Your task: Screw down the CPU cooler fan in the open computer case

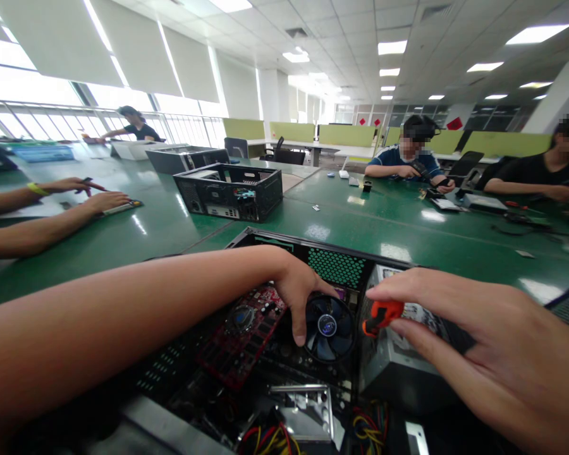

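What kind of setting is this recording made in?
Most likely an open-plan office used as a computer assembly or repair workshop. Long green tables carry opened PC cases, the left hand rests by a cooler fan, and the right hand holds an orange-handled screwdriver.

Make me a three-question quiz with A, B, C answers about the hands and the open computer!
1. Where do the left hand's fingers rest?
A. on the round black cooling fan
B. on the green table
C. on a keyboard

2. What colour is the circuit card?
A. blue
B. red
C. white

3. What does the right hand hold?
A. nothing
B. a cup
C. an orange-handled tool

Answers:
1 A: the left hand lies on the round black cooling fan.
2 B: the red circuit card sits beside it.
3 C: the right hand pinches the orange-handled tool.
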### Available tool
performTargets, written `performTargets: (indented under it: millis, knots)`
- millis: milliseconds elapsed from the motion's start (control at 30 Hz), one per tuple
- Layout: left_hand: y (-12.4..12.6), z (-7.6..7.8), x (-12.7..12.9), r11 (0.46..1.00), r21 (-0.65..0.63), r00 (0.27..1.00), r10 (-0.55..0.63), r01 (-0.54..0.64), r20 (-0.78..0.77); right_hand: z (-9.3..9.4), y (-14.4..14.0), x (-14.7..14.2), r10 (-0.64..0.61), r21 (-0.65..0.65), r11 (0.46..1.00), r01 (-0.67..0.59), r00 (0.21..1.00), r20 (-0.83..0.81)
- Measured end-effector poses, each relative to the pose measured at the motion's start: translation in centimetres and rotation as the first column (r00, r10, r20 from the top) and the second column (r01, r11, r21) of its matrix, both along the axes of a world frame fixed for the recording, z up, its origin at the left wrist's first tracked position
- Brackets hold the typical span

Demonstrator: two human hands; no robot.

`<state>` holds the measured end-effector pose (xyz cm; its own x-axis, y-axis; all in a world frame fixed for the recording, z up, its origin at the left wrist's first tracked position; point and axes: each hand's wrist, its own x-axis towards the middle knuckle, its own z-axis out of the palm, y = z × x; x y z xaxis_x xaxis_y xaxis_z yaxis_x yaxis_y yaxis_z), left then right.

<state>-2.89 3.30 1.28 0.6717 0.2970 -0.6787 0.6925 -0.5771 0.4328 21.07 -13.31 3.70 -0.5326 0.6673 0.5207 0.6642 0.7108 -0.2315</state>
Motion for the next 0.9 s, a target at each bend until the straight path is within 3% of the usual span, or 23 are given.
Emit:
performTargets:
  millis: [200,500,700,900]
  knots:
    - [-0.2,0.6,0.3,1.000,0.012,0.999,-0.012,0.013,-0.029,0.6,0.4,-0.8,-0.030,-0.102,0.994,0.027,0.999,-0.021]
    - [-0.2,0.7,0.2,1.000,0.004,0.999,-0.019,0.019,-0.051,0.6,0.1,-0.9,-0.050,-0.129,0.991,0.046,0.998,-0.033]
    - [0.0,0.3,0.1,1.000,-0.013,1.000,-0.006,0.006,-0.028,0.3,0.5,-0.5,-0.011,0.032,0.999,0.010,0.999,0.049]
    - [0.2,0.1,0.1,0.999,-0.050,1.000,-0.015,0.015,0.002,-0.2,0.6,-0.4,-0.039,0.054,0.998,0.036,0.999,0.037]
